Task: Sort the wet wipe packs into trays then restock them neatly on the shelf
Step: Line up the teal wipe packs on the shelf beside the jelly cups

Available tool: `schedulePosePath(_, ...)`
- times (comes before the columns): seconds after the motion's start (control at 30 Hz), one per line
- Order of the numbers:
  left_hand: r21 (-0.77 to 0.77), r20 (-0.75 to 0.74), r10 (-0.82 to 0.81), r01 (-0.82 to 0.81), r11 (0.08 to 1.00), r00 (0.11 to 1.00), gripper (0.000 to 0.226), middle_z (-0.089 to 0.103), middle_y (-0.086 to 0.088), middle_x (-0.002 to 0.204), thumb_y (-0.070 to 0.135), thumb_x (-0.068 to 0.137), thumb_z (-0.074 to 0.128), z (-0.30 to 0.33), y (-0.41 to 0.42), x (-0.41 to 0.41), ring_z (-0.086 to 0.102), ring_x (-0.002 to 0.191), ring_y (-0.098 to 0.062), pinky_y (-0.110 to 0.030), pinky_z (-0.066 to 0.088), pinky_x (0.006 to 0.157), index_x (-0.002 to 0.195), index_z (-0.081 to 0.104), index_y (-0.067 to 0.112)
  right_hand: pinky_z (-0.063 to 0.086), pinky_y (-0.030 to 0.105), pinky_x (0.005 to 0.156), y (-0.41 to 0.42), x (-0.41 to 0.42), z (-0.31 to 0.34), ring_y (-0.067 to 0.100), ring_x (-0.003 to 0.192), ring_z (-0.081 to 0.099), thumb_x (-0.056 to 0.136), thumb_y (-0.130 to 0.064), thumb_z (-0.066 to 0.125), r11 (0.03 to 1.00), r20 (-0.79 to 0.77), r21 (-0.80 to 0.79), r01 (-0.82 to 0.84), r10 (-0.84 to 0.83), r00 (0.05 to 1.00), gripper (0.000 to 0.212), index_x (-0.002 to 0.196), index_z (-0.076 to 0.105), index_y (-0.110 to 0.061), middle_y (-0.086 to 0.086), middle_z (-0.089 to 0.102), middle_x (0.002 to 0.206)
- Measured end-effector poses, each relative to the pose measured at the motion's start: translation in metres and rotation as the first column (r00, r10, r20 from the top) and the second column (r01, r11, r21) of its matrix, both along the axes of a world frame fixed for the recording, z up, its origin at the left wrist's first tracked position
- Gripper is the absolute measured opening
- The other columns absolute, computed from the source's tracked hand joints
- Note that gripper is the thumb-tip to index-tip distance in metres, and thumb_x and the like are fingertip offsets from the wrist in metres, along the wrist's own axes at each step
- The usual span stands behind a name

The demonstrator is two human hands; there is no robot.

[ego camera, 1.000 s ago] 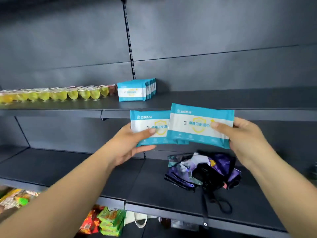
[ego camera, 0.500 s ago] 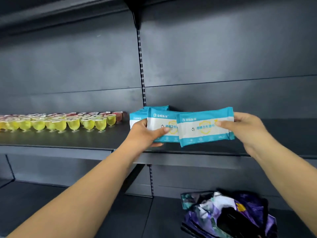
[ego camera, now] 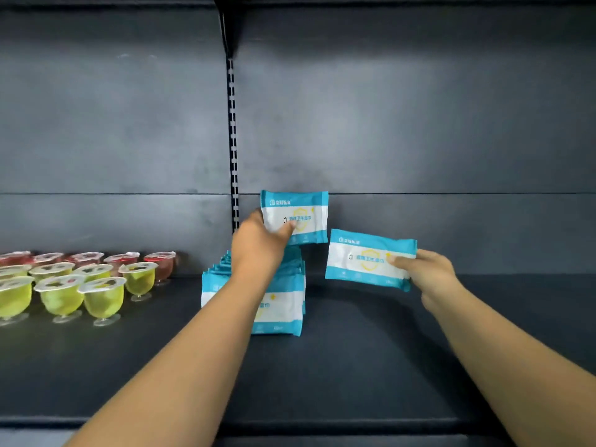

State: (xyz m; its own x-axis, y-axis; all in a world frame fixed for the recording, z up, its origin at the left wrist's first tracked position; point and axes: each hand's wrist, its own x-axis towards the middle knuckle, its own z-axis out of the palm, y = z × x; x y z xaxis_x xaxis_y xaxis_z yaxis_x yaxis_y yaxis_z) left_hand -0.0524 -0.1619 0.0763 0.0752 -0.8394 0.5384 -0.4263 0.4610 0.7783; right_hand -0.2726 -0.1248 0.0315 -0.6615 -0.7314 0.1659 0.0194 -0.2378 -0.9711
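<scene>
A: While the left hand [ego camera: 258,245] holds its wet wipe pack [ego camera: 295,217] upright, fingers curled behind it and thumb pressed on the front, what worries you?

B: Just below those fingers stands the row of packs [ego camera: 277,304] already on the shelf [ego camera: 354,366]. I judge that if the pack comes down crooked or the forearm brushes the row, the thin packs could topple like cards. To the left of that hand, well apart, sit the jelly cups [ego camera: 80,285]; a wide elbow swing might knock them.

A: And the right hand [ego camera: 425,272]?

B: Its fingers pinch a second pack [ego camera: 367,259] by the right edge, tilted, hanging clear above the shelf, to the right of the row. A one-edge grip on slick film may slip, I think.

A: The surface?

B: A dark, matte shelf, smooth-looking, bare beneath the right fingers. Beyond both sets of fingers rises a dark back panel [ego camera: 419,124] with a slotted upright [ego camera: 233,140], another shelf overhead. I see no trays here.
</scene>
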Motion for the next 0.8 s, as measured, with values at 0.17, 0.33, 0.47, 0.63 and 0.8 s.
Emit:
schedulePosePath(0.17, -0.064, -0.016, 0.073, -0.074, 0.995, 0.997, 0.032, 0.067, -0.004, 0.101, 0.043, 0.087, 0.058, -0.001, -0.018, 0.003, 0.066, 0.075, -0.031, -0.031, 0.048, 0.068, 0.101, 0.053, 0.015, 0.051, 0.031, 0.069, -0.049, -0.01, -0.003, 0.023, 0.07, 0.061, 0.079, 0.008, 0.065, 0.998, -0.043, 0.056, -0.003, 0.005, 0.999, 0.03, 0.109, 0.061, 0.005, 0.015, 0.064, 0.106)
schedulePosePath(0.33, -0.124, 0.013, 0.163, -0.16, 0.979, 0.987, 0.038, 0.065, -0.006, 0.111, 0.042, 0.088, 0.056, -0.005, -0.02, 0.002, 0.058, 0.101, -0.029, -0.026, 0.035, 0.068, 0.113, 0.054, 0.013, 0.048, 0.014, 0.04, -0.099, 0.002, -0.018, 0.014, 0.049, 0.059, 0.078, 0.014, 0.062, 0.992, -0.017, 0.094, -0.08, 0.082, 0.996, 0.033, 0.111, 0.059, 0.008, 0.016, 0.061, 0.102)
schedulePosePath(0.47, -0.152, 0.057, 0.178, -0.167, 0.974, 0.982, 0.037, 0.066, -0.006, 0.11, 0.041, 0.088, 0.056, -0.007, -0.026, 0.003, 0.058, 0.101, -0.029, -0.029, 0.04, 0.072, 0.112, 0.054, 0.014, 0.054, 0.035, 0.082, -0.127, 0.0, -0.029, 0.025, 0.082, 0.06, 0.079, 0.008, 0.065, 0.996, -0.189, 0.086, -0.025, 0.041, 0.981, 0.027, 0.105, 0.063, 0.0, 0.018, 0.065, 0.107)
schedulePosePath(0.63, -0.174, 0.079, 0.193, -0.178, 0.969, 0.978, 0.036, 0.066, -0.004, 0.11, 0.042, 0.088, 0.056, -0.01, -0.027, 0.004, 0.058, 0.1, -0.028, -0.025, 0.033, 0.066, 0.111, 0.055, 0.014, 0.046, 0.044, 0.096, -0.142, -0.009, -0.036, 0.031, 0.104, 0.061, 0.077, -0.007, 0.072, 0.99, -0.331, 0.114, 0.086, -0.043, 0.943, 0.041, 0.115, 0.058, -0.005, 0.013, 0.065, 0.113)
schedulePosePath(0.8, -0.191, 0.075, 0.19, -0.173, 0.966, 0.979, 0.038, 0.066, -0.005, 0.109, 0.043, 0.088, 0.057, -0.01, -0.027, 0.005, 0.058, 0.1, -0.028, -0.026, 0.036, 0.068, 0.112, 0.054, 0.013, 0.036, 0.032, 0.097, -0.147, -0.008, -0.034, 0.029, 0.118, 0.05, 0.082, -0.016, 0.069, 0.972, -0.503, 0.141, 0.189, -0.094, 0.859, 0.055, 0.13, 0.045, -0.005, 0.014, 0.053, 0.128)
